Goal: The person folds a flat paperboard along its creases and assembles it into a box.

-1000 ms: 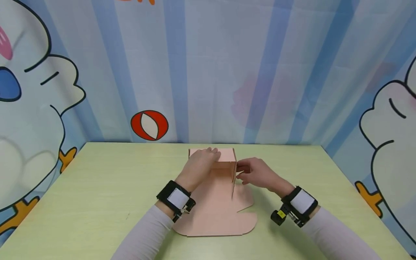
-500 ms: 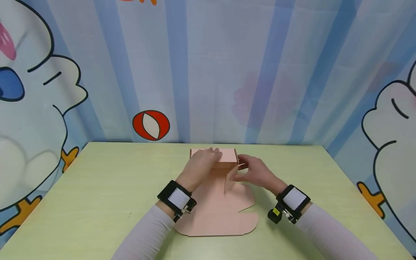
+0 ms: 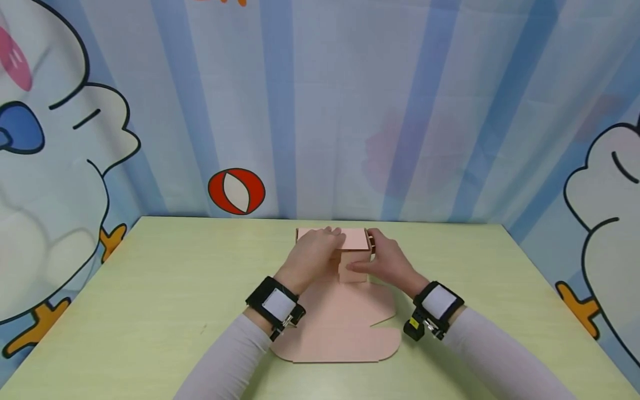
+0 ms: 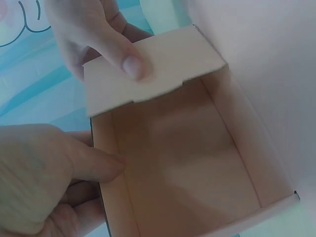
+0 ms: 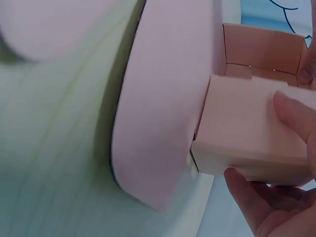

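A pink cardboard box [image 3: 356, 238], partly folded, stands on its side near the back of the table. Its long lid panel [image 3: 340, 345] lies toward me with rounded flaps. My left hand [image 3: 314, 253] grips the upper wall; in the left wrist view its thumb is inside the box and its fingers are outside. At the box's right side, my right hand [image 3: 392, 260] pinches a side flap [image 5: 247, 113], which is bent across part of the opening. The right thumb presses the flap's face while the other fingers lie against the outer side wall.
The light green table [image 3: 165, 311] extends to both sides of the box. Behind it hangs a blue striped curtain [image 3: 330, 111] with cartoon figures. A strapped wrist camera sits on each arm.
My right hand has moved left and swung the side flap inward, from edge-on to facing me across the opening. My left hand keeps its grip on the upper wall.
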Demonstrator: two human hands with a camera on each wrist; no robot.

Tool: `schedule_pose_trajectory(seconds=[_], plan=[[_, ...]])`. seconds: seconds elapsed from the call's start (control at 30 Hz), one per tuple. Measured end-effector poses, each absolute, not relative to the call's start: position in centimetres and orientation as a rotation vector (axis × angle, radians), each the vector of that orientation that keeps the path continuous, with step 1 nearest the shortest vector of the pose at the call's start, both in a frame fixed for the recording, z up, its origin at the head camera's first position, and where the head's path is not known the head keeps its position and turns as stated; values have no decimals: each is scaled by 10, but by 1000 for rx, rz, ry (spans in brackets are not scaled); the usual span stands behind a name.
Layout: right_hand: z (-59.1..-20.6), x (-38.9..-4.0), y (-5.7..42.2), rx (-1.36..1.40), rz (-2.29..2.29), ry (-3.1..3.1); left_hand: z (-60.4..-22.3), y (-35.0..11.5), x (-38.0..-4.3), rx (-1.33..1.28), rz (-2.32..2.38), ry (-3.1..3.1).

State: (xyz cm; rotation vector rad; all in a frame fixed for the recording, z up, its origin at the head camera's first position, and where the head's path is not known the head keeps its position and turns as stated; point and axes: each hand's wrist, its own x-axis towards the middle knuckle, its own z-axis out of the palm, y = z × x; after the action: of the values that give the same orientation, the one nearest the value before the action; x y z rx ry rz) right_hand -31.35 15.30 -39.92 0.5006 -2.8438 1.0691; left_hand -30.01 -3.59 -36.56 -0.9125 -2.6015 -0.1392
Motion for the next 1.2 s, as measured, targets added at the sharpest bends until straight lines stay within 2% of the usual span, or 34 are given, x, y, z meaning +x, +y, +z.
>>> schedule_pose_trajectory(seconds=[0.43,1.2], plan=[[-401,-315,142,336,947,-2832,-366,-36,-299,-908,-71,-2581],[-408,-317,131,249,793,-2712,-366,-36,-301,-912,-32,-2562]])
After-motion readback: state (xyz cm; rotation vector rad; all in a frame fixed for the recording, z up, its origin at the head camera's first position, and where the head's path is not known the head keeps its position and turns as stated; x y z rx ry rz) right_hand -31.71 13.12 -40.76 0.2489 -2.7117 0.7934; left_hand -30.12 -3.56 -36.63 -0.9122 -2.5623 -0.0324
